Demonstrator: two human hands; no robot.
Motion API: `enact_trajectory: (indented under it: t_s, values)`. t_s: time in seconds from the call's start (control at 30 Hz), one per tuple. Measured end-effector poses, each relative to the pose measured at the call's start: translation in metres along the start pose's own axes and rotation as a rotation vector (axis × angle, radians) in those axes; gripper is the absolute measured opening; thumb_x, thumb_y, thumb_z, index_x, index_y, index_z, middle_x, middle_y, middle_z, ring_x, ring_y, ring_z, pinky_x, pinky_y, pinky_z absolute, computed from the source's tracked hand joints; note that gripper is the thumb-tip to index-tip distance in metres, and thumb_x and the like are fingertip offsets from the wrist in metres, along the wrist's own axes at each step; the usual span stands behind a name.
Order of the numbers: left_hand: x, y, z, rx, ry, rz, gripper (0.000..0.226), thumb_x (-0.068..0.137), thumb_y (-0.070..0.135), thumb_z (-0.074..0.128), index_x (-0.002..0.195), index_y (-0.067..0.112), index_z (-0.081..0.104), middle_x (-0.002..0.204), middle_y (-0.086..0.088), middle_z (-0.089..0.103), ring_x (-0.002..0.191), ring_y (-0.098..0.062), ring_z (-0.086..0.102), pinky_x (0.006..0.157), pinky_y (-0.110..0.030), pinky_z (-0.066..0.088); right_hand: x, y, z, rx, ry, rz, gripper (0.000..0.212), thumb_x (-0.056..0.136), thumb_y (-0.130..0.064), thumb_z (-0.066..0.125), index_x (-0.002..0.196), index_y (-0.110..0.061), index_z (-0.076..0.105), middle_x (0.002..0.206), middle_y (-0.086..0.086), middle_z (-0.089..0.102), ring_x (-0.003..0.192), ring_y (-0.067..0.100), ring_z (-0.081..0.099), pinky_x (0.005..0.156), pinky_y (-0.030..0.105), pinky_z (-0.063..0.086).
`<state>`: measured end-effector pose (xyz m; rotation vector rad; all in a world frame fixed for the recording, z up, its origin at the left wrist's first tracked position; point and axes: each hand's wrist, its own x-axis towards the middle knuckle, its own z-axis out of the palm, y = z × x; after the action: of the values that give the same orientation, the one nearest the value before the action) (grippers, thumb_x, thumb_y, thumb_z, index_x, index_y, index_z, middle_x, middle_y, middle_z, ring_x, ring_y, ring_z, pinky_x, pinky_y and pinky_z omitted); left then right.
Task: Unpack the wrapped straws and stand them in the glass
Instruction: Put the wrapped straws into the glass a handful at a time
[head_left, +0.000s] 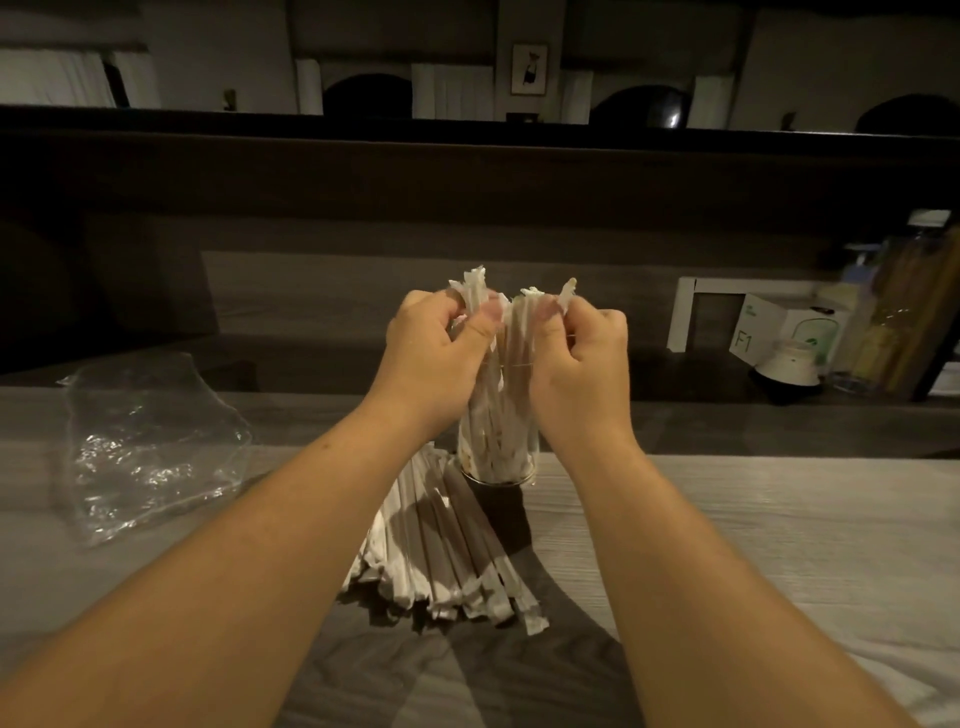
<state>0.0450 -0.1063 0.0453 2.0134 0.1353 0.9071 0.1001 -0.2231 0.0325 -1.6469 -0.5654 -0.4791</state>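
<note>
While the glass (498, 457) stands below, left hand (434, 345) and right hand (579, 353) pinch the wrapped straws (511, 332).

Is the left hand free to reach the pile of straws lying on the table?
Probably not yet: the left hand is pinching the straw tops in the glass. The pile of wrapped straws lies unobstructed just below it, once it lets go.

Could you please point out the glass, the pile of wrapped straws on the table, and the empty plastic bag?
glass (497, 470), head view, lower wall near its base.
pile of wrapped straws (441, 551), head view, middle of the pile.
plastic bag (150, 447), head view, crumpled centre.
</note>
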Motion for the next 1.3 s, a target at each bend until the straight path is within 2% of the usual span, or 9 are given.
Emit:
enact_trajectory:
  t_s: [0.1, 0.23, 0.3, 0.43, 0.6, 0.77, 0.97, 1.13, 1.3]
  values:
    - [-0.002, 0.003, -0.003, -0.052, 0.051, 0.075, 0.015, 0.102, 0.038, 0.052, 0.105, 0.031, 0.065, 0.110, 0.001, 0.056, 0.090, -0.010, 0.061, 0.070, -0.012, 0.051, 0.001, 0.001, 0.001, -0.034, -0.012, 0.005, 0.031, 0.106, -0.034, 0.044, 0.085, -0.019, 0.061, 0.107, -0.001, 0.046, 0.092, 0.017, 0.059, 0.080, 0.023, 0.054]
    - [-0.002, 0.001, 0.001, 0.011, 0.036, 0.091, 0.012, 0.101, 0.028, 0.057, 0.096, 0.034, 0.068, 0.113, 0.001, 0.057, 0.093, -0.003, 0.058, 0.072, -0.010, 0.047, -0.001, 0.004, 0.007, -0.090, -0.125, 0.029, 0.027, 0.104, -0.040, 0.048, 0.086, -0.025, 0.063, 0.114, -0.002, 0.042, 0.103, 0.023, 0.056, 0.085, 0.043, 0.057]
    - [-0.003, -0.001, 0.004, 0.043, 0.027, 0.097, 0.015, 0.102, 0.029, 0.056, 0.100, 0.029, 0.071, 0.114, -0.001, 0.057, 0.096, -0.004, 0.057, 0.075, -0.012, 0.046, -0.002, 0.005, 0.006, -0.083, -0.101, 0.038, 0.023, 0.103, -0.039, 0.051, 0.088, -0.029, 0.064, 0.116, -0.002, 0.043, 0.103, 0.019, 0.056, 0.084, 0.039, 0.057]
    - [-0.005, -0.002, 0.003, -0.016, 0.064, 0.159, 0.030, 0.104, 0.030, 0.051, 0.132, 0.032, 0.060, 0.113, 0.007, 0.055, 0.101, -0.004, 0.057, 0.084, -0.013, 0.049, -0.003, 0.000, -0.001, -0.004, -0.006, 0.010, 0.022, 0.101, -0.035, 0.058, 0.118, -0.027, 0.070, 0.116, -0.003, 0.048, 0.095, 0.007, 0.057, 0.074, 0.016, 0.050]
    - [-0.004, -0.006, -0.002, -0.036, 0.044, 0.273, 0.033, 0.102, 0.018, 0.056, 0.134, 0.021, 0.062, 0.116, 0.020, 0.061, 0.112, 0.005, 0.058, 0.096, -0.014, 0.049, -0.006, 0.000, -0.001, 0.034, -0.046, 0.003, 0.005, 0.096, -0.034, 0.066, 0.101, -0.035, 0.069, 0.112, -0.004, 0.049, 0.099, 0.009, 0.058, 0.082, 0.026, 0.057]
    - [-0.005, -0.017, -0.002, 0.050, 0.042, 0.298, 0.029, 0.099, 0.020, 0.061, 0.127, 0.019, 0.069, 0.124, 0.008, 0.069, 0.122, -0.007, 0.059, 0.104, -0.038, 0.051, -0.006, 0.005, -0.002, -0.025, -0.061, 0.043, 0.005, 0.094, -0.032, 0.070, 0.094, -0.035, 0.066, 0.112, -0.006, 0.047, 0.099, 0.009, 0.056, 0.075, 0.018, 0.052]
    - [-0.012, -0.017, -0.002, 0.189, 0.045, 0.370, 0.031, 0.099, 0.016, 0.060, 0.129, 0.022, 0.068, 0.122, 0.015, 0.065, 0.123, -0.012, 0.057, 0.105, -0.040, 0.049, -0.008, 0.001, -0.002, 0.004, -0.046, -0.037, 0.014, 0.096, -0.035, 0.067, 0.109, -0.038, 0.065, 0.113, -0.007, 0.044, 0.099, 0.006, 0.055, 0.076, 0.013, 0.050]
    - [-0.013, -0.019, -0.001, 0.179, 0.034, 0.407, 0.033, 0.099, 0.019, 0.055, 0.129, 0.021, 0.067, 0.120, 0.018, 0.062, 0.121, -0.010, 0.058, 0.105, -0.039, 0.050, -0.009, -0.001, -0.002, -0.031, -0.043, -0.080, 0.009, 0.093, -0.035, 0.069, 0.089, -0.040, 0.062, 0.100, -0.015, 0.047, 0.090, 0.006, 0.057, 0.077, 0.019, 0.053]
    - [-0.017, -0.022, -0.002, -0.005, 0.080, 0.308, 0.033, 0.103, 0.013, 0.053, 0.134, 0.019, 0.062, 0.125, 0.011, 0.065, 0.120, 0.001, 0.059, 0.102, -0.023, 0.050, -0.009, 0.001, -0.005, -0.052, -0.016, -0.093, 0.007, 0.097, -0.029, 0.066, 0.093, -0.033, 0.062, 0.100, -0.011, 0.055, 0.088, 0.006, 0.060, 0.076, 0.018, 0.053]
